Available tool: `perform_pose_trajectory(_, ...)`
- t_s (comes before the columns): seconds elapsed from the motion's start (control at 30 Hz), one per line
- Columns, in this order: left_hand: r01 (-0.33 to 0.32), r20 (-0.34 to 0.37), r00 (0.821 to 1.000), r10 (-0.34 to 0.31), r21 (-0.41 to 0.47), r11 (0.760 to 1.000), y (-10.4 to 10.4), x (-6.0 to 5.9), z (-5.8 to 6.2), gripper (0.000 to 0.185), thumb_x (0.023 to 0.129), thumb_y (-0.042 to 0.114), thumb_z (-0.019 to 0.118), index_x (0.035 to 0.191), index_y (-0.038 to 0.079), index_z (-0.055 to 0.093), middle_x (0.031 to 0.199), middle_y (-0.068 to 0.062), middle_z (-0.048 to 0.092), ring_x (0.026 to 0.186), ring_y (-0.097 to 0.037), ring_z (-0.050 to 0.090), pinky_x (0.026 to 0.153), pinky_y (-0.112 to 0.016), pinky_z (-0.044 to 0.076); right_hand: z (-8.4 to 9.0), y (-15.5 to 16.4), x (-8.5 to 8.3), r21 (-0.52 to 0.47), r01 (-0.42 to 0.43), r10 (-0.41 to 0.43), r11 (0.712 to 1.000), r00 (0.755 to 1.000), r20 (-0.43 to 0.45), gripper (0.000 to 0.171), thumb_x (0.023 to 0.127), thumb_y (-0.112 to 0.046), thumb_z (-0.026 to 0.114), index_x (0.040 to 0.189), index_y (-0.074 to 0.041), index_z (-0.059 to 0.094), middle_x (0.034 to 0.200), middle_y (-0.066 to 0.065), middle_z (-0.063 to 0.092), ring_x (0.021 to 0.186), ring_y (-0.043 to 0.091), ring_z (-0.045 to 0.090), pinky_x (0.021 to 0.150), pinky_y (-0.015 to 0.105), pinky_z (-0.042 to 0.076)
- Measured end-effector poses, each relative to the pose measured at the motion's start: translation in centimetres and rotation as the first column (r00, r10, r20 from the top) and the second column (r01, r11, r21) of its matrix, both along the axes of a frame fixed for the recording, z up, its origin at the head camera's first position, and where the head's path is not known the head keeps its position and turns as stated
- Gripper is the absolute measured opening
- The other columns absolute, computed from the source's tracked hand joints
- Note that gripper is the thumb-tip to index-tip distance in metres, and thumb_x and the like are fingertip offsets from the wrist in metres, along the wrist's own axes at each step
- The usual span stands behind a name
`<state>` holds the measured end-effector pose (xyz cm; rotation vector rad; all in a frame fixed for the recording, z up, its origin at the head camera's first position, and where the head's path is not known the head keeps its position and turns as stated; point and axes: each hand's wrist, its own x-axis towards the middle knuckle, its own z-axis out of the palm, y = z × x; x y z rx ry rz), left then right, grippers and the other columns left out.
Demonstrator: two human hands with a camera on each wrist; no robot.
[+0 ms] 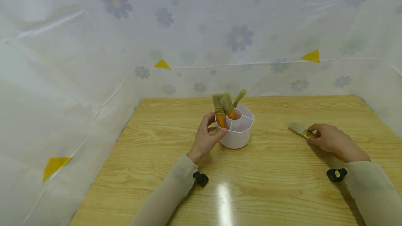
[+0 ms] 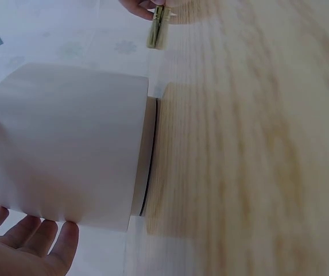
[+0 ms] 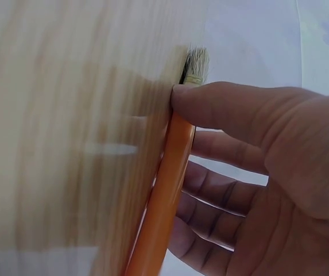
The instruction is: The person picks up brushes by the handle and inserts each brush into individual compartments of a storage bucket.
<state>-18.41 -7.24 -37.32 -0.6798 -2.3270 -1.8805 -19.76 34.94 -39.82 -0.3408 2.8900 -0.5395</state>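
Left hand [image 1: 205, 136] is wrapped around the side of the white holder [image 1: 238, 133], fingers curled against its wall, thumb near the rim. The holder stands upright mid-table [image 1: 270, 184], with 3 brushes [image 1: 224, 104] poking out bristles-up from its left compartments. Over to the right, well apart from the holder, the right hand [image 1: 333, 139] pinches a brush [image 1: 299, 130] lying on the wood: thumb pressed on the orange handle [image 3: 167, 195], fingers curled beneath, bristles aimed toward the holder.
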Motion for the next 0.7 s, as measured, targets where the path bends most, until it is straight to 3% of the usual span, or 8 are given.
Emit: perform_pose_trajectory(0.7,0.000,0.001,1.000,0.000,0.001,1.000,0.02,0.06,0.11,0.064,0.089,0.009,0.066,0.142,-0.004,0.034,0.142,-0.022,0.039,0.129,-0.037,0.039,0.100,-0.057,0.038,-0.12,-0.01,-0.03,-0.041,0.026,-0.026,0.999,1.000,0.009,0.057,0.087,-0.030,0.068,0.125,0.009,0.051,0.096,0.019,0.062,0.077,0.024,0.059,0.061,0.044,0.048)
